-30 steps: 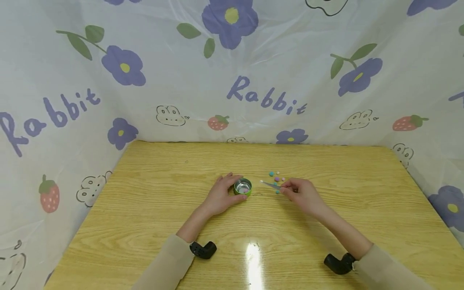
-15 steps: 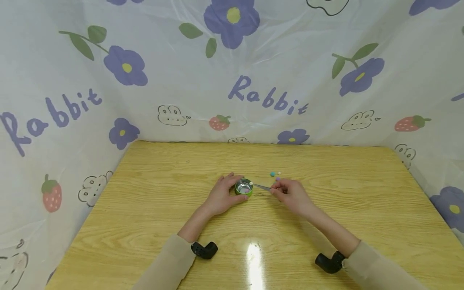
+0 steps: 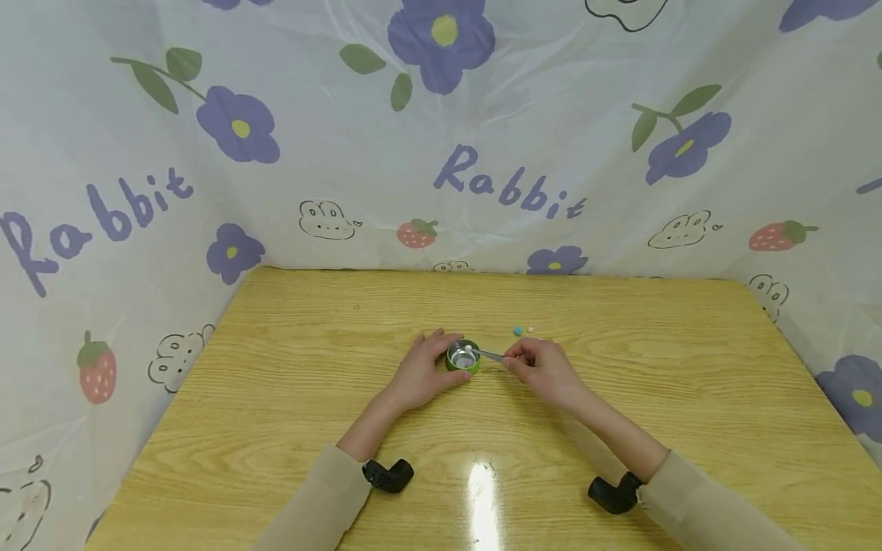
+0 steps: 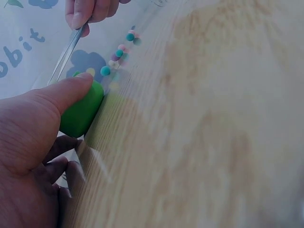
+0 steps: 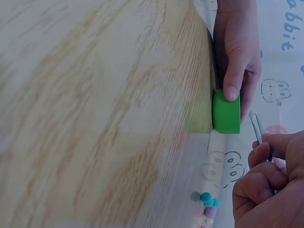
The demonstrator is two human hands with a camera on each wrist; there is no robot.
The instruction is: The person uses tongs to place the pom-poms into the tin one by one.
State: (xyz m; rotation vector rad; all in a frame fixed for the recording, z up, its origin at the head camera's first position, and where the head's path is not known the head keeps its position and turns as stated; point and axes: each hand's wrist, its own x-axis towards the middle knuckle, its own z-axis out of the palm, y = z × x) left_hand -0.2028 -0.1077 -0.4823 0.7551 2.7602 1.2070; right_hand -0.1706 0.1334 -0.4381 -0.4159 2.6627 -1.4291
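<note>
A small round green tin (image 3: 453, 368) with a silvery inside stands upright on the table. My left hand (image 3: 419, 375) holds it from the left, thumb at the near side and fingers round the far side; in the left wrist view the thumb lies on the tin's green wall (image 4: 81, 114). My right hand (image 3: 547, 373) pinches metal tweezers (image 3: 491, 356) that point left over the tin's mouth. At their tips sits a small white bead (image 5: 252, 114), held just off the tin's rim side in the right wrist view.
Several small teal, purple, pink and white beads lie on the wooden table (image 3: 310, 344) right of the tin, such as a teal bead (image 3: 518, 330) and a white bead (image 3: 530, 330). A patterned cloth (image 3: 358, 153) hangs behind and at the sides.
My right hand has moved left, carrying the white bead in the tweezers from beside the loose beads to over the tin. The left hand stays on the tin.
</note>
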